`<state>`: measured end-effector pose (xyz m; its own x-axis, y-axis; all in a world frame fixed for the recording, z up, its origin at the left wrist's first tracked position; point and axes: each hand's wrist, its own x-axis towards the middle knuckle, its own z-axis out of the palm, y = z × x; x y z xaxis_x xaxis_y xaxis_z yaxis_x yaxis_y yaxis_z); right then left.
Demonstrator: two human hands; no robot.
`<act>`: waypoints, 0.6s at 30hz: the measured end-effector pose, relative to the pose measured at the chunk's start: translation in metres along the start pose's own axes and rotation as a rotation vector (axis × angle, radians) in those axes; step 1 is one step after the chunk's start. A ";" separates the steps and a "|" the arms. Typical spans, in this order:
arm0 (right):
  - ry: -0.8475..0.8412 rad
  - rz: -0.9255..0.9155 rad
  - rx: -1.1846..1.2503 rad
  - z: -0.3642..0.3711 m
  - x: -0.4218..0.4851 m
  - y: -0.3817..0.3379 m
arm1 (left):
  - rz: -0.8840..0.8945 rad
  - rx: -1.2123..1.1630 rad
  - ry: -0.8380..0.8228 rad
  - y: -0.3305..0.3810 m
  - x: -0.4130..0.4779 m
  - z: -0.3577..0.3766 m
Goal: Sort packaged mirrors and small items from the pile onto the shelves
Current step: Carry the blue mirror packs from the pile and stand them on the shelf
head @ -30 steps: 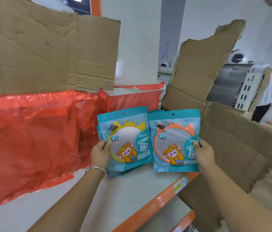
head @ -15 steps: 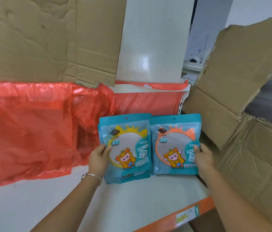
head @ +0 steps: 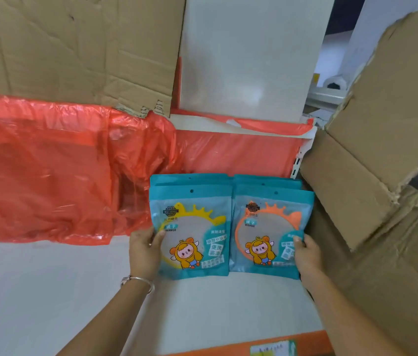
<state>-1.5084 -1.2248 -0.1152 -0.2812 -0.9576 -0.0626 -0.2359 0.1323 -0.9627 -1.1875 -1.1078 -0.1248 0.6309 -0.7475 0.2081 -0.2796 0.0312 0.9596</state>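
Two stacks of teal mirror packets stand side by side at the back of the white shelf (head: pixel 48 291). The front packet of the left stack shows a yellow-rimmed mirror (head: pixel 190 227), and my left hand (head: pixel 145 250) grips its left edge. On the right stack the front packet shows an orange-rimmed mirror (head: pixel 269 224), held at its right edge by my right hand (head: pixel 305 255). More teal packets sit behind each front one, mostly hidden. A bangle circles my left wrist.
Red plastic sheeting (head: pixel 48 170) hangs over the shelf's back and left. Flattened cardboard (head: pixel 61 47) leans above it. A torn cardboard box (head: pixel 382 163) crowds the right side. An orange price rail (head: pixel 228 348) runs along the shelf's front edge.
Both packet stacks have gone deeper onto the shelf and now stand against the back, with my hands still on them. My view has moved closer and lower.
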 end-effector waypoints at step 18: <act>0.014 -0.045 -0.193 0.004 0.018 0.004 | -0.092 0.107 0.063 0.011 -0.009 0.006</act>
<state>-1.5103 -1.2423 -0.1217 -0.2784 -0.9603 -0.0155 -0.4225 0.1369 -0.8960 -1.2002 -1.1045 -0.1171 0.7010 -0.7003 0.1345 -0.2916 -0.1093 0.9503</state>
